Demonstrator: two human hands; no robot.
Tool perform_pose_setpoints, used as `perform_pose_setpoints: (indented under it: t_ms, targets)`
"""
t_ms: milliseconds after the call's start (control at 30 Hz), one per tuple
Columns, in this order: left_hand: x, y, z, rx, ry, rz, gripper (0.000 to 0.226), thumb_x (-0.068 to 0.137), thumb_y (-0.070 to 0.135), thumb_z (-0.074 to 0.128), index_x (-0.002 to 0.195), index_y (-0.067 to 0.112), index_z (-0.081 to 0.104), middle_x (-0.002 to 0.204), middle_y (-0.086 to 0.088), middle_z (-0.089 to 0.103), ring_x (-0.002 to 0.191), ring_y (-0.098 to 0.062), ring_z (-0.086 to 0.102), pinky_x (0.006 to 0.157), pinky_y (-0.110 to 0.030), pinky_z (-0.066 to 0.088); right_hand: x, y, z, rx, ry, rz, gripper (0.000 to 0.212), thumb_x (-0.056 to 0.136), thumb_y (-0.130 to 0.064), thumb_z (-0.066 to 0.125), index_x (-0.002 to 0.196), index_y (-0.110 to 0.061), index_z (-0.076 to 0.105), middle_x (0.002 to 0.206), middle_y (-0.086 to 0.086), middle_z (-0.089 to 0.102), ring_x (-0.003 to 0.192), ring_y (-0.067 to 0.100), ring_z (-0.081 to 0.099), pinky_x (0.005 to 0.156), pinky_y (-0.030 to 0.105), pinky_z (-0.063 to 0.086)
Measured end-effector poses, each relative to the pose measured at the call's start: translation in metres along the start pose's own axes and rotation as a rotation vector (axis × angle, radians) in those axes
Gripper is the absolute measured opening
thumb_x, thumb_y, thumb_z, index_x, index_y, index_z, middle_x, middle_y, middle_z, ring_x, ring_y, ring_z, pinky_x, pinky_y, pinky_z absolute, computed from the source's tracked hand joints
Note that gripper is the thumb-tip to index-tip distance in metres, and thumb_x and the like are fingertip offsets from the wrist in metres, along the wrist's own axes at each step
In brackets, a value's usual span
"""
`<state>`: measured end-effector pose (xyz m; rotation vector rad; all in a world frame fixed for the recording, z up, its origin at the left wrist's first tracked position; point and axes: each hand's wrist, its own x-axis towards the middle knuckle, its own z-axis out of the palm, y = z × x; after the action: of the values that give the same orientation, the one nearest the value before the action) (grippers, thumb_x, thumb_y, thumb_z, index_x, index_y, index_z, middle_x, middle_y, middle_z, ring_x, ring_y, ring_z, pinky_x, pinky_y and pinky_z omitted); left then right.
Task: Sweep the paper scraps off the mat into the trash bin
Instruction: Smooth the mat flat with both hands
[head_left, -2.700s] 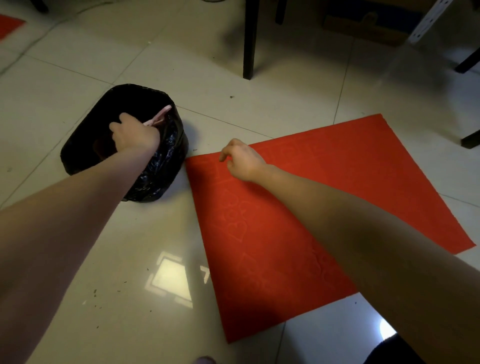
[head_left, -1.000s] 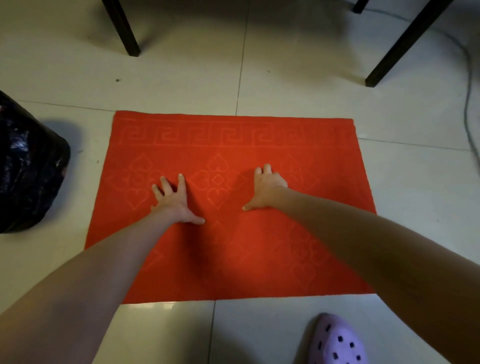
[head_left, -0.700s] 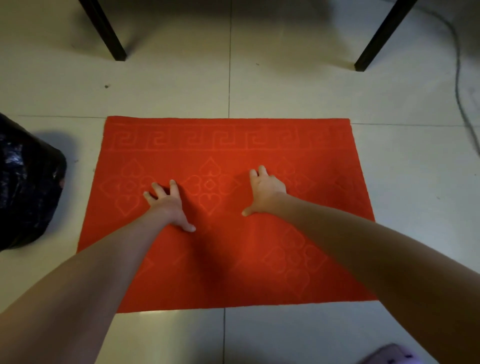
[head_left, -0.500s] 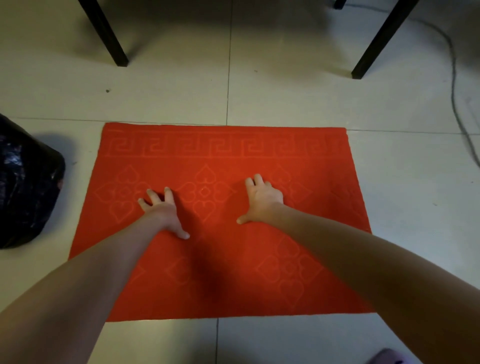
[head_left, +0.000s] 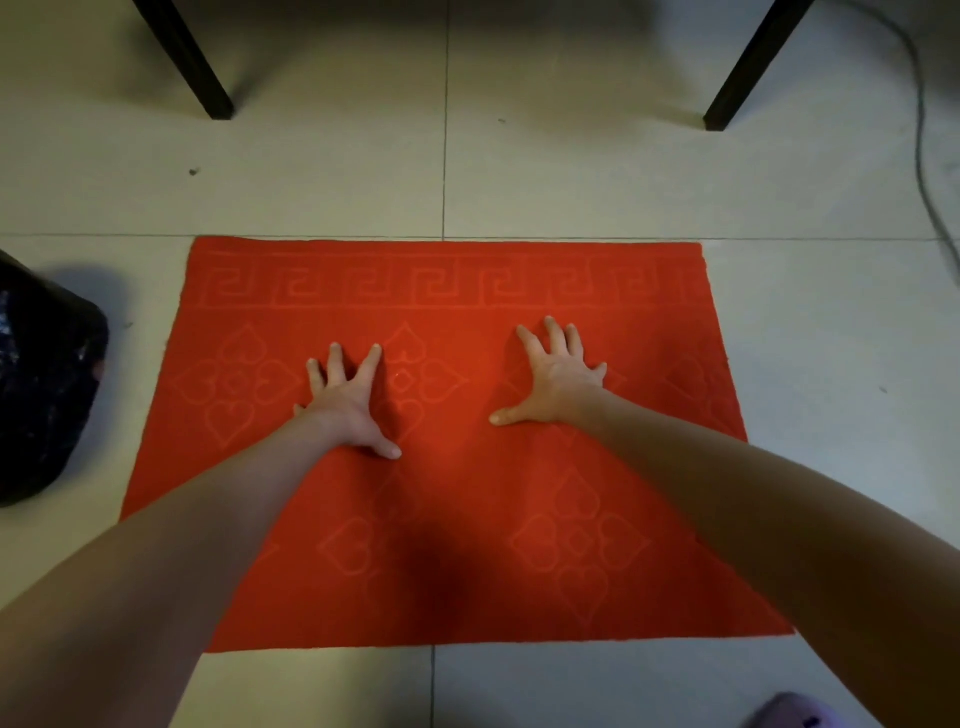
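left hand (head_left: 347, 402): flat, fingers spread, pressing the mat (head_left: 519, 493)
right hand (head_left: 556, 379): flat, fingers spread, on mat
trash bin (head_left: 41, 379): at mat's 9 o'clock

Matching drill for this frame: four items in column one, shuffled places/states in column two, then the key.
Column 1
1. left hand
2. trash bin
3. cable
4. slipper

Column 2
A. lilac, bottom right, mostly cut off by the frame
B. flat on the red mat, fingers spread
C. black, at the left edge, beside the mat
D. trailing over the tiles at upper right

Pairs: 1-B, 2-C, 3-D, 4-A
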<state>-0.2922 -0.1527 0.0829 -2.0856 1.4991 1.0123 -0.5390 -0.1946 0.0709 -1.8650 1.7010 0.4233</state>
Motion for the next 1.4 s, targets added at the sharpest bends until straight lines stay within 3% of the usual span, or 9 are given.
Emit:
perform_pose_setpoints:
  t_ms: [1400]
  targets:
    - [0.0048, 0.0067, 0.0017, -0.052, 0.024, 0.014, 0.139, 0.059, 0.033, 0.091, 0.148, 0.048, -0.014, 0.155, -0.002, -0.036, 0.143, -0.033, -0.028, 0.113, -0.067, 0.009, 0.0055, 0.0089, -0.0066, 0.031, 0.0, -0.007, 0.134, 0.046, -0.07, 0.08, 0.147, -0.043, -0.004, 0.158, -0.007, -0.019, 0.145, 0.026, -0.019, 0.106, 0.073, 0.01]
